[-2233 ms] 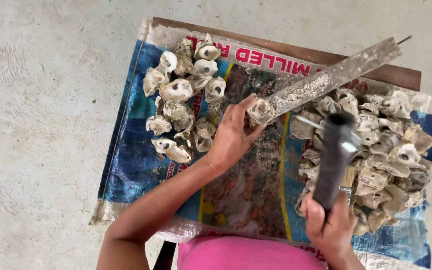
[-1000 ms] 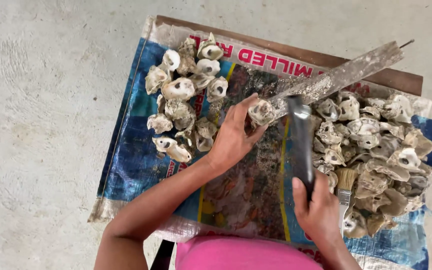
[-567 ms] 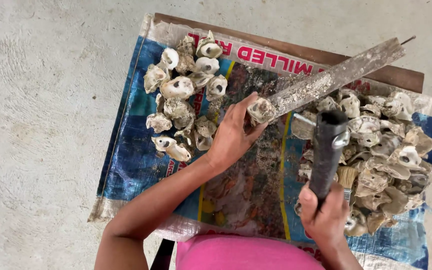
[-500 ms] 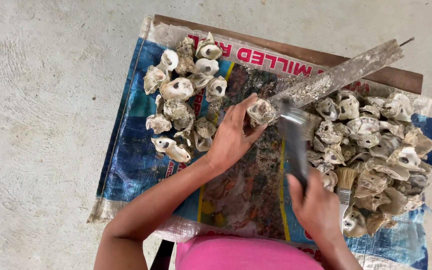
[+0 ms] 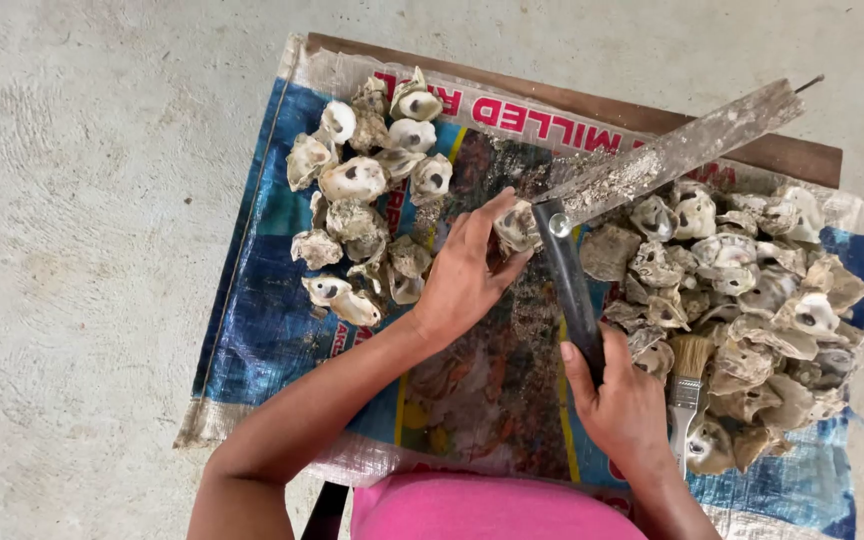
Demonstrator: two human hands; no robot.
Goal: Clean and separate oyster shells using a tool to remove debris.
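A printed woven sack (image 5: pixel 252 330) covers the counter, with a heap of oyster shells (image 5: pixel 752 300) at the sack's right end and a smaller cluster (image 5: pixel 362 200) at its upper left. At the sack's middle, under the grimy metal bar (image 5: pixel 672 150), the left hand (image 5: pixel 462 280) has its fingers clamped on one oyster shell (image 5: pixel 517 228). The right hand (image 5: pixel 622 400) has its fingers closed around a dark pipe (image 5: pixel 570 290) whose tip touches that shell.

The shell (image 5: pixel 518 226) is a small, rough oyster shell, grey-white with a crusted, muddy surface — it sits at the lower end of a long, grit-caked bar (image 5: pixel 672 152) that slants up toward the far right. It rests on the littered middle of a printed woven sack (image 5: pixel 252 320), between 2 shell heaps. The tool (image 5: pixel 570 285) is a dark, narrow metal rod lying nearly upright across the sack — its shiny tip touches the shell's right edge, just below the bar.
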